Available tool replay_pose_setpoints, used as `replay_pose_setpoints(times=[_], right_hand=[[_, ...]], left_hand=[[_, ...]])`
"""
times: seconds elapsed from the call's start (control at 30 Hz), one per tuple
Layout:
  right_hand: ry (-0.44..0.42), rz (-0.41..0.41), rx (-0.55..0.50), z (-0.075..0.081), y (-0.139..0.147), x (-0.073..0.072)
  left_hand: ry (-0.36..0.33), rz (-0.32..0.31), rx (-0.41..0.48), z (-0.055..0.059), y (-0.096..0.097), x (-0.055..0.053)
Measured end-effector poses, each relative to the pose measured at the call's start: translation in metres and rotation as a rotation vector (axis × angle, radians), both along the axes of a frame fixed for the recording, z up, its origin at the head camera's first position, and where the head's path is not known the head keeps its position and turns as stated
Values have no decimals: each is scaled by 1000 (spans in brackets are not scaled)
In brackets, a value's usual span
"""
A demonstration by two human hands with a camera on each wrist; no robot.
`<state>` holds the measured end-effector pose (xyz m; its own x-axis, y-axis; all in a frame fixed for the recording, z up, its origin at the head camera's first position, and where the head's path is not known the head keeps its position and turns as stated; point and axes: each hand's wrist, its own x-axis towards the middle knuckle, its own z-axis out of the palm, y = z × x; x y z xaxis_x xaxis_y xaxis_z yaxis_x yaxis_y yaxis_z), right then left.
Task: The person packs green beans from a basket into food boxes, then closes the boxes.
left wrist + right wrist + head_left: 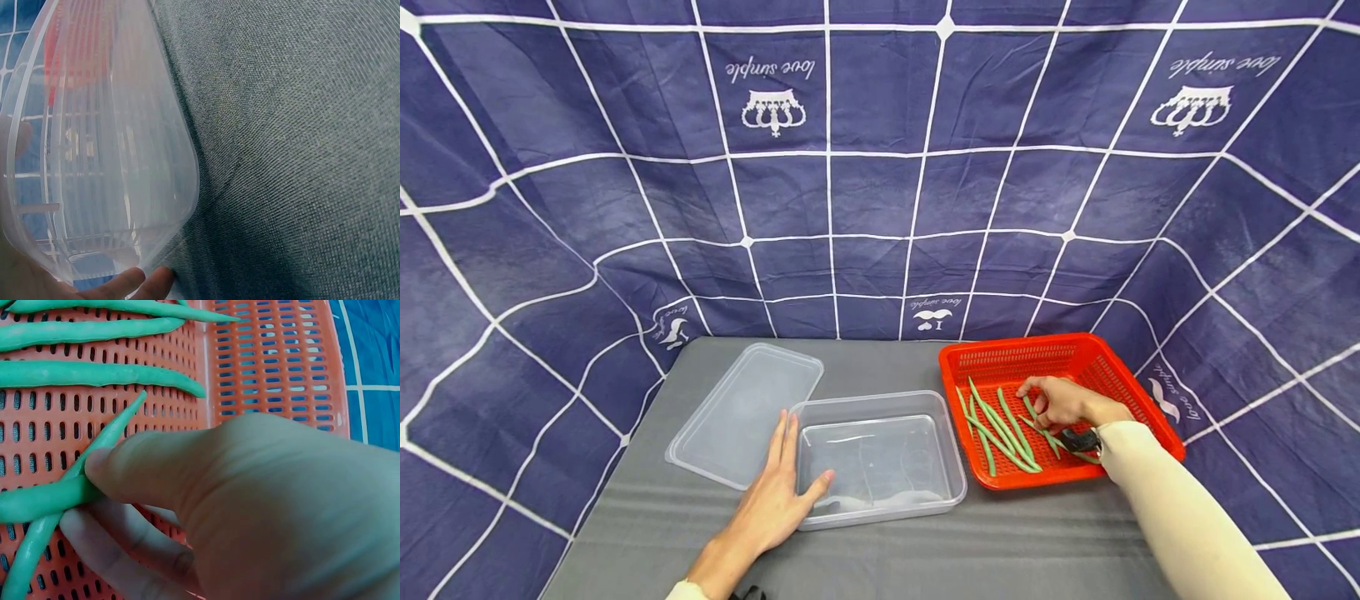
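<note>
My right hand [1056,403] reaches into a red plastic basket [1150,425] and pinches a green bean [44,501] between thumb and fingers. That bean crosses over another bean [31,550] in the right wrist view. More green beans [1000,429] lie loosely on the left side of the basket floor. My left hand [775,500] rests against the left side of a clear plastic container [880,454]. Its fingers lie straight along the outside wall, and the thumb reaches over the rim. In the left wrist view, fingertips [156,284] touch near the container's bottom corner.
A translucent flat lid [748,412] lies behind and left of the container. Everything stands on a grey cloth-covered table [925,558]. Blue curtains with white lines [880,192] enclose the back and both sides, close to the basket's right edge.
</note>
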<state>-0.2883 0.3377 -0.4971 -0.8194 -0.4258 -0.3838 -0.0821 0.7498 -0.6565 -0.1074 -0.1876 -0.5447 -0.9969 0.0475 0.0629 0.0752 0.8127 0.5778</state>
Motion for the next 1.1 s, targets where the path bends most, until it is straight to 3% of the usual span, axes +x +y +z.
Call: replay_pose_setpoints(times=[0.23,0.6,0.9,1.1], right_hand=[[80,60,-4,0,3,0],[232,81,40,5,9,3],[289,81,-36,18,1,9],[431,102,-45,25,-5,17]], left_hand=[[-2,2,5,2,-1,1],[7,-21,17,-2,1,-4],[-1,-42,32,0,-5,-9],[-12,-55,18,2,-8,-10]])
